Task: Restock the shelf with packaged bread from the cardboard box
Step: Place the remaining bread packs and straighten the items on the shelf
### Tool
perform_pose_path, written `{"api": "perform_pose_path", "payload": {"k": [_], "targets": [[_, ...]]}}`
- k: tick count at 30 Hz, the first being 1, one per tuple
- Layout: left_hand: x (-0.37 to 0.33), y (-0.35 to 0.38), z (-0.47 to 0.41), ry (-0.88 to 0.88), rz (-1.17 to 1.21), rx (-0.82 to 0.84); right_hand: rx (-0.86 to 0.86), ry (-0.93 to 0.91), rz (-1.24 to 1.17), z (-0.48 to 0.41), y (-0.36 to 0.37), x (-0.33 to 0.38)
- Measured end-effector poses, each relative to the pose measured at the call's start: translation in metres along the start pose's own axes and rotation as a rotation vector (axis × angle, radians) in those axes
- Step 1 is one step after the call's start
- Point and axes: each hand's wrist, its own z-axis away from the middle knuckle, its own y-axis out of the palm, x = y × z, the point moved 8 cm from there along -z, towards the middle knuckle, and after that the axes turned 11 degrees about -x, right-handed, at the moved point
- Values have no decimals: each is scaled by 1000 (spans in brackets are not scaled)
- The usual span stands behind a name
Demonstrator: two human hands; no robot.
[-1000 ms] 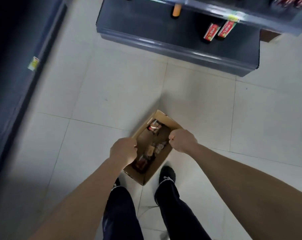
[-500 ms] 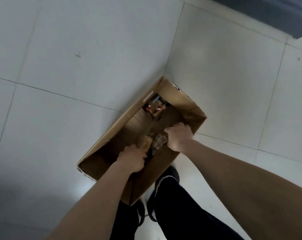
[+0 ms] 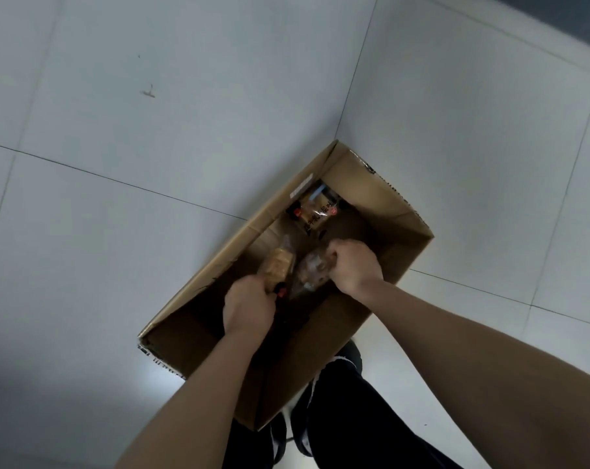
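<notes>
An open brown cardboard box (image 3: 385,211) stands on the tiled floor in front of my feet. Both hands are inside it. My left hand (image 3: 248,308) grips the near end of a golden bread packet (image 3: 278,264). My right hand (image 3: 353,265) is closed on the top of a clear, crinkled bread packet (image 3: 310,270) right beside the first. A third packet with printed labels (image 3: 315,211) lies at the far end of the box. The box's near half is dark and shows nothing I can make out.
Pale grey floor tiles (image 3: 185,96) surround the box. My dark trouser legs and black shoes (image 3: 347,360) stand against the box's near right corner. A dark shelf base (image 3: 564,18) edges into the top right corner.
My hands left the box's rim, went down inside, and each closed on a bread packet. The view dropped from the shelves to the box, which now looks closer.
</notes>
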Motion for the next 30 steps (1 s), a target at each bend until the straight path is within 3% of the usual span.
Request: {"api": "perform_pose_path", "payload": {"k": [5, 11, 15, 20, 23, 30], "targets": [[0, -40, 21, -226, 353, 19, -153, 160, -343, 16, -52, 10], [3, -95, 71, -522, 726, 10, -274, 255, -353, 55, -123, 28], [-2, -154, 95, -616, 878, -49, -333, 302, -492, 80, -180, 41], [-16, -225, 128, -636, 1019, -58, -280, 367, -736, 110, -242, 66], [-28, -264, 150, -607, 1145, -103, -161, 470, -975, 132, -269, 86], [-42, -329, 198, -789, 1646, -107, 115, 561, -1377, 177, -323, 144]]}}
